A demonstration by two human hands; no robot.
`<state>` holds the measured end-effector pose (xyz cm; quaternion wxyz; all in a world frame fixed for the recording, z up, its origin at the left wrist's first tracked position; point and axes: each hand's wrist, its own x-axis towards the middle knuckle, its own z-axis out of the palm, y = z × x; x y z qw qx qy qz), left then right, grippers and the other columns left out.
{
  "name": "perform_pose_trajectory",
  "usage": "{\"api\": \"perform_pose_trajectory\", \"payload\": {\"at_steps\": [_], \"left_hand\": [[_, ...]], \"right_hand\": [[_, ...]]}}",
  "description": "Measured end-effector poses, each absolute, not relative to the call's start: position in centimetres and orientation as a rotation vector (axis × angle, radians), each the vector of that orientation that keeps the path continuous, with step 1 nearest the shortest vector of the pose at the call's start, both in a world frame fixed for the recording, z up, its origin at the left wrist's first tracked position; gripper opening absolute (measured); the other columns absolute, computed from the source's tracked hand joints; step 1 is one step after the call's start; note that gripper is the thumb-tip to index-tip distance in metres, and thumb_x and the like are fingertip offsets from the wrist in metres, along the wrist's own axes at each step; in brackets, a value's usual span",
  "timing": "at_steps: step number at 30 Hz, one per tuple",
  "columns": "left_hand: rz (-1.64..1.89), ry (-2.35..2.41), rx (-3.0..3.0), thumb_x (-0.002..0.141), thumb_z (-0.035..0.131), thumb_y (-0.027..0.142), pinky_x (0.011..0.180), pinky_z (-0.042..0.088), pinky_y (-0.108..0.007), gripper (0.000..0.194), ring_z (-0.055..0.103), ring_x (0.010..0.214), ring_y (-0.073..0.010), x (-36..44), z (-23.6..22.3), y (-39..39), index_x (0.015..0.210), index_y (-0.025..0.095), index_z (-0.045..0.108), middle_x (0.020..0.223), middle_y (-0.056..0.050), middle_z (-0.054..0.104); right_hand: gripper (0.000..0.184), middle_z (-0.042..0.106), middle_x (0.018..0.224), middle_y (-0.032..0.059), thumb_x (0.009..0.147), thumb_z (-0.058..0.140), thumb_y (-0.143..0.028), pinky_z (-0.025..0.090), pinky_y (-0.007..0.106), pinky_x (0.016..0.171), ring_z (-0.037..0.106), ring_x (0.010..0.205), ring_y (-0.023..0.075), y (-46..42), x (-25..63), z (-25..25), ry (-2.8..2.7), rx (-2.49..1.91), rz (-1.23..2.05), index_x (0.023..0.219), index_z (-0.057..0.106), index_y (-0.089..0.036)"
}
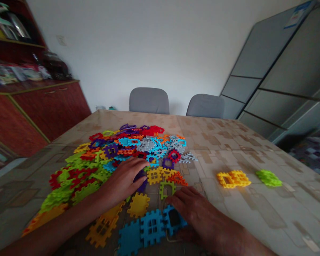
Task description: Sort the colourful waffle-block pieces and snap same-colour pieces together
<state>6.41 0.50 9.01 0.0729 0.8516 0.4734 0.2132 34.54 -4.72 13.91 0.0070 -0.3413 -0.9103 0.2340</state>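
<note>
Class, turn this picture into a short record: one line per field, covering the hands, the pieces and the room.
Surface: patterned table
Left hand: at a purple piece, beside the mixed pile
Right hand: touching the blue frame piece
Blue row: plain piece, window piece, frame piece, left to right
Mixed pile: many colours, overlapping
Set apart, right: yellow pieces; green pieces
Beyond table: two grey chairs

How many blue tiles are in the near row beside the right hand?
3: a solid one at the left end, a windowed one in the middle, and an open-framed one at the right hand. Others could be hidden under it.
</note>
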Motion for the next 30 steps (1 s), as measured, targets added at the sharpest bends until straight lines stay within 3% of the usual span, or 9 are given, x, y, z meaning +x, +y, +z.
{"api": "perform_pose_trajectory", "payload": {"at_steps": [4, 9, 14, 19, 23, 30], "left_hand": [[0.641, 1.381, 2.569, 0.094, 0.055, 0.022, 0.105, 0.047, -0.045, 0.034, 0.060, 0.120, -0.0292, 6.8, 9.2, 0.7, 0.127, 0.020, 0.065, 0.128, -0.011, 0.068], [0.647, 1.352, 2.569, 0.092, 0.057, 0.021, 0.106, 0.046, -0.044, 0.035, 0.061, 0.119, -0.0278, 6.9, 9.0, 0.7, 0.126, 0.022, 0.065, 0.128, -0.010, 0.068], [0.656, 1.365, 2.557, 0.092, 0.056, 0.020, 0.102, 0.048, -0.044, 0.032, 0.062, 0.117, -0.0293, 6.7, 9.0, 0.9, 0.122, 0.021, 0.067, 0.126, -0.011, 0.069], [0.648, 1.348, 2.558, 0.089, 0.059, 0.017, 0.104, 0.047, -0.044, 0.032, 0.064, 0.116, -0.0281, 7.1, 8.8, 1.1, 0.120, 0.023, 0.068, 0.124, -0.009, 0.071], [0.652, 1.347, 2.555, 0.088, 0.059, 0.016, 0.102, 0.048, -0.044, 0.034, 0.063, 0.116, -0.0287, 7.4, 8.6, 1.3, 0.120, 0.023, 0.068, 0.124, -0.010, 0.070], [0.662, 1.343, 2.535, 0.089, 0.060, 0.018, 0.102, 0.048, -0.043, 0.031, 0.064, 0.116, -0.0283, 7.0, 8.6, 1.2, 0.118, 0.022, 0.069, 0.124, -0.010, 0.070]], "right_hand": [[0.053, 0.066, 0.124, 0.0102, 0.081, 0.081, -0.025, 0.041, 0.042, 0.106, 0.056, 0.116, 0.0285, -4.8, 34.9, 13.9, -2.842, -1.045, 0.725, 0.129, 0.060, -0.018], [0.074, 0.060, 0.140, 0.0086, 0.080, 0.077, -0.014, 0.032, 0.042, 0.117, 0.049, 0.132, 0.0257, -4.6, 36.3, 14.5, -2.829, -0.923, 0.825, 0.147, 0.048, -0.025], [0.096, 0.046, 0.154, 0.0167, 0.075, 0.086, -0.030, 0.031, 0.054, 0.117, 0.040, 0.142, 0.0353, -4.7, 36.5, 14.8, -2.811, -1.145, 0.840, 0.156, 0.036, -0.023], [0.111, 0.047, 0.151, 0.0241, 0.069, 0.089, -0.042, 0.031, 0.063, 0.115, 0.041, 0.139, 0.0443, -5.5, 35.1, 13.1, -2.799, -1.312, 0.749, 0.160, 0.028, -0.021], [0.105, 0.043, 0.154, 0.0234, 0.076, 0.082, -0.042, 0.029, 0.063, 0.116, 0.038, 0.141, 0.0437, -5.9, 34.7, 11.9, -2.829, -1.328, 0.721, 0.161, 0.025, -0.021], [0.092, 0.049, 0.150, 0.0196, 0.079, 0.078, -0.021, 0.029, 0.058, 0.117, 0.044, 0.138, 0.0380, -5.4, 35.5, 13.6, -2.839, -1.244, 0.740, 0.159, 0.030, -0.022]]}}
